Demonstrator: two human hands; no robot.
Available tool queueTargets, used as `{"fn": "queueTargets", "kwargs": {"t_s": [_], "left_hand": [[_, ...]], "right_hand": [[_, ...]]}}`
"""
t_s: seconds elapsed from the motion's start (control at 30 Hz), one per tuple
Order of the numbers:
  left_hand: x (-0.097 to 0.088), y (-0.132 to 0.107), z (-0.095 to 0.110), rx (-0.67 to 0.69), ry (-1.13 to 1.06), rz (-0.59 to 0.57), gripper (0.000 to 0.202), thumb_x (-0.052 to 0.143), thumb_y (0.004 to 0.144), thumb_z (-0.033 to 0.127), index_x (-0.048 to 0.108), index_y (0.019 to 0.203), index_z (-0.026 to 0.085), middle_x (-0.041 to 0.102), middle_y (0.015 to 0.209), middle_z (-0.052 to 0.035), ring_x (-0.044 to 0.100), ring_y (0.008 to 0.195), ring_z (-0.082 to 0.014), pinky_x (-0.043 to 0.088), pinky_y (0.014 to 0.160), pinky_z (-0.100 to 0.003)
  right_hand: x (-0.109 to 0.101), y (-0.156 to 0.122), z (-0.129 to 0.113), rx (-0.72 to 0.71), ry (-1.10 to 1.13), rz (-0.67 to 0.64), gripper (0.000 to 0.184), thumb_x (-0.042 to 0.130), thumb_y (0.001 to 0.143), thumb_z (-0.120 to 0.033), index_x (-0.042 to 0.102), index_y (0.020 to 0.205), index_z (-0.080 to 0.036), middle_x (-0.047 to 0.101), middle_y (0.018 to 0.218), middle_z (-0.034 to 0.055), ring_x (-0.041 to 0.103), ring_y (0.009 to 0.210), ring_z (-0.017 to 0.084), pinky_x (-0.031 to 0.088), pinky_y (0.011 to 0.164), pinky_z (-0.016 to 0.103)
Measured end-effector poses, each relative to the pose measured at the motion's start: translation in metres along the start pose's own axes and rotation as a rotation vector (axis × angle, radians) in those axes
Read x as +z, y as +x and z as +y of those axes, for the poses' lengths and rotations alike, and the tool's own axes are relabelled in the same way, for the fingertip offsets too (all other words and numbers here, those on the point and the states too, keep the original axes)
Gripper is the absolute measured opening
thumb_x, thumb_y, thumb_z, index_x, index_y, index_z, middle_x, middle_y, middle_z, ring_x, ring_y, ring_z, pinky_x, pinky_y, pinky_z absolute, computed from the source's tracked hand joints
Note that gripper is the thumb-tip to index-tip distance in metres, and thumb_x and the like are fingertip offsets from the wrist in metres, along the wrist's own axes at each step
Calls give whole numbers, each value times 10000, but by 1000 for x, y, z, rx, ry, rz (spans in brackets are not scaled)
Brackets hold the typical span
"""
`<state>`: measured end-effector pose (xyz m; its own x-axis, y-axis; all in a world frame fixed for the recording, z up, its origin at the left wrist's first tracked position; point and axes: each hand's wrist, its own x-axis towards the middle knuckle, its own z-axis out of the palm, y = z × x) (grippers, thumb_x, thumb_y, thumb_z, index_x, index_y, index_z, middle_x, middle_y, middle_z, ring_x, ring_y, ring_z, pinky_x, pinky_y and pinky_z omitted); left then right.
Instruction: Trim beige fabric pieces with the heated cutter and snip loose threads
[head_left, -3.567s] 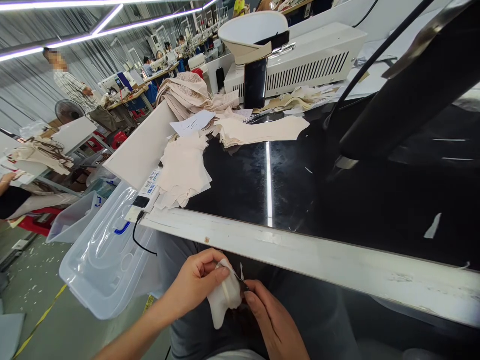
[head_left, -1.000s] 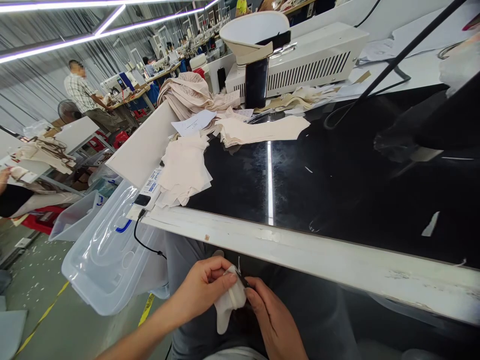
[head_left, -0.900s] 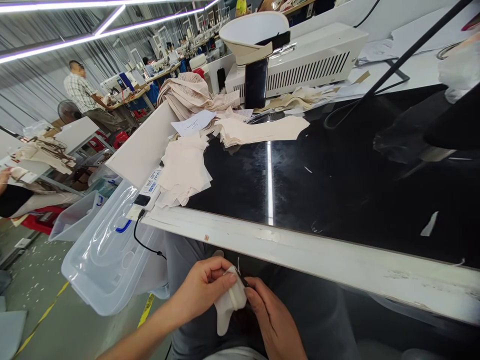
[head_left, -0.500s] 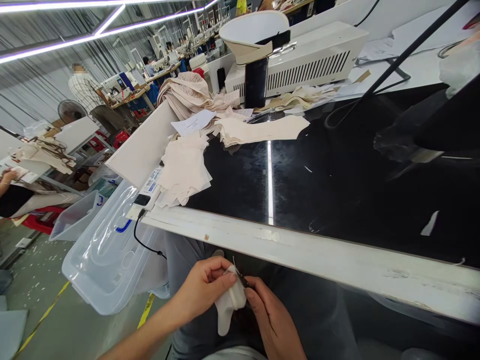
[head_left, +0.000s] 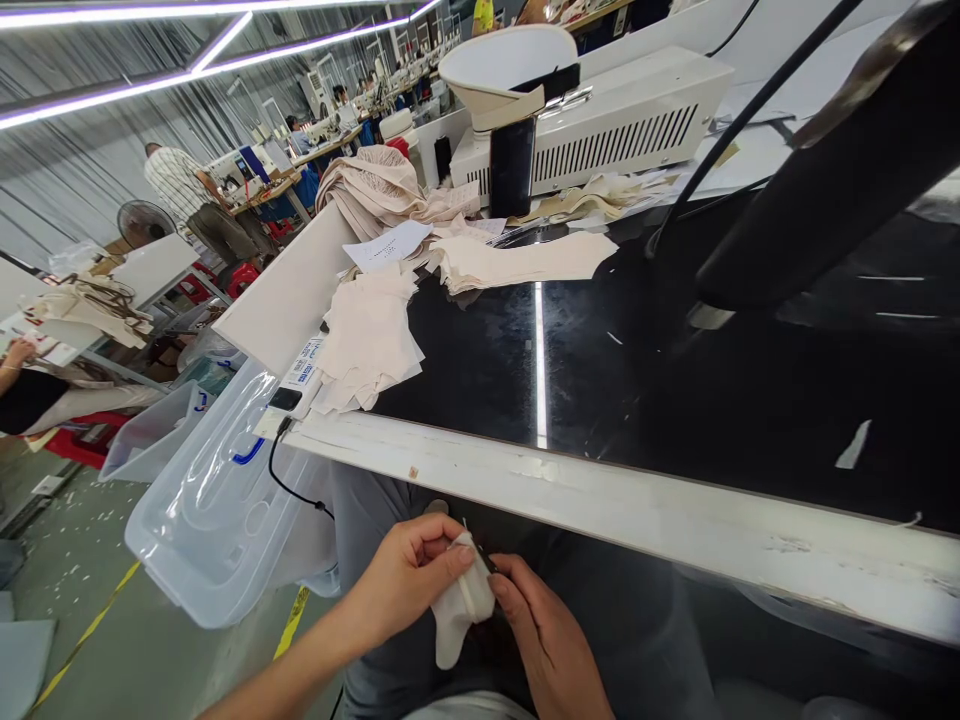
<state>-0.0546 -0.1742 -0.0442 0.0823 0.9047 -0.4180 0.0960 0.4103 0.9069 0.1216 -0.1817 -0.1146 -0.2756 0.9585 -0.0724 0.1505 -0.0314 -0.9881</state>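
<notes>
Below the table's front edge, over my lap, my left hand (head_left: 405, 580) pinches a small white fabric piece (head_left: 459, 612) between thumb and fingers. My right hand (head_left: 544, 645) is closed beside it, holding a thin dark tool (head_left: 484, 560) whose tip touches the top of the piece. What the tool is cannot be made out. A short thread sticks up from the fabric.
A glossy black table (head_left: 675, 360) with a worn white front edge (head_left: 600, 505) carries stacks of cream fabric pieces (head_left: 371, 335), a white machine (head_left: 600, 120) and a dark lamp arm (head_left: 825, 170). A clear plastic bin (head_left: 217, 500) stands at the left. Other people work at the far tables.
My hands have stayed in the same grip on the fabric. The dark arm at the right has swung down into view. A person in the background has moved right and bent over.
</notes>
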Motion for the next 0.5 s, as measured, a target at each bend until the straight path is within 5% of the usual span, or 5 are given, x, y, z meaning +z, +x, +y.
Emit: {"fn": "queueTargets", "kwargs": {"t_s": [0.5], "left_hand": [[2,1,5,62,36,46,669,731,814,818,648,837,154,537,704,12,465,625,-110,369,565,-216]], "right_hand": [[-2,0,7,-47,-45,-14,499,442,1058,-628,781,1064,-262,821,985,74,798,894,247,649,815,294]]}}
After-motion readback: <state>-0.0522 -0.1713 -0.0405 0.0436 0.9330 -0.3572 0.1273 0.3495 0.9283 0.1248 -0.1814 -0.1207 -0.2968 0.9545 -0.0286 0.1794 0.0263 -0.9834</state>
